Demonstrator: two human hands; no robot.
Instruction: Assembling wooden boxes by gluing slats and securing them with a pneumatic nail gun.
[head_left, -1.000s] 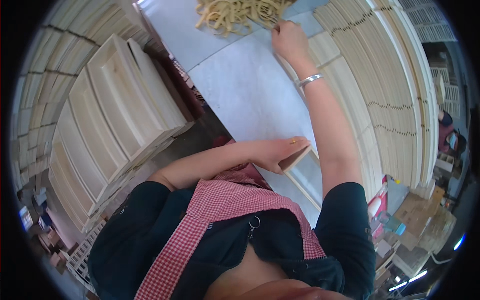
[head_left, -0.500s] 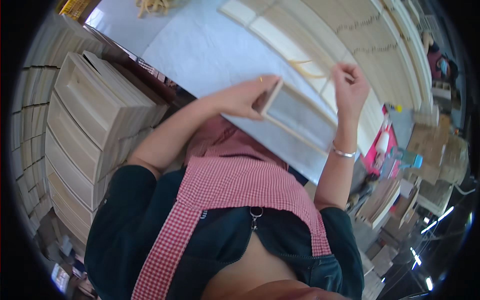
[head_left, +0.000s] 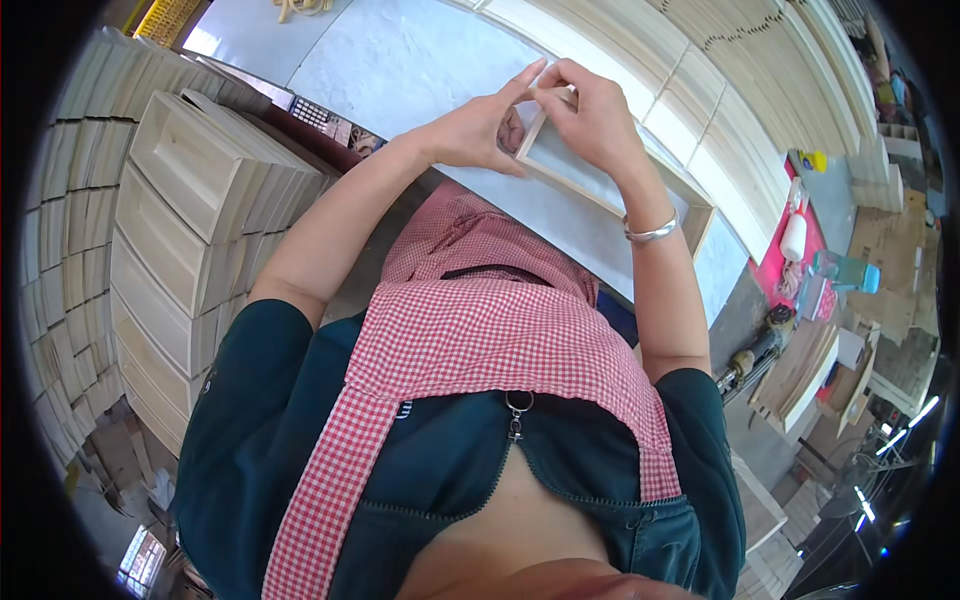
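Observation:
A shallow rectangular wooden frame (head_left: 575, 194) lies on the pale table in front of me, its long side running down to the right. My left hand (head_left: 482, 128) is curved around the frame's left end, thumb at the near corner and fingers at the far one. Above that far corner, my right hand (head_left: 592, 112) has thumb and index finger pinched together, close to the left fingertips. Whatever sits in the pinch is mostly hidden; only a small pale bit shows. My right wrist crosses over the frame and covers part of it.
Pale wooden frames (head_left: 690, 75) are stacked along the table's far side. Tall stacks of wooden trays (head_left: 185, 160) stand at my left. A bundle of yellowish strips (head_left: 300, 8) lies at the far left. A white bottle (head_left: 794, 236) and a teal-capped container (head_left: 858, 273) stand at right.
My right hand has swung left from beyond the frame to its far left corner, meeting my left hand. The yellowish strip seen beside the stacked frames no longer shows there.

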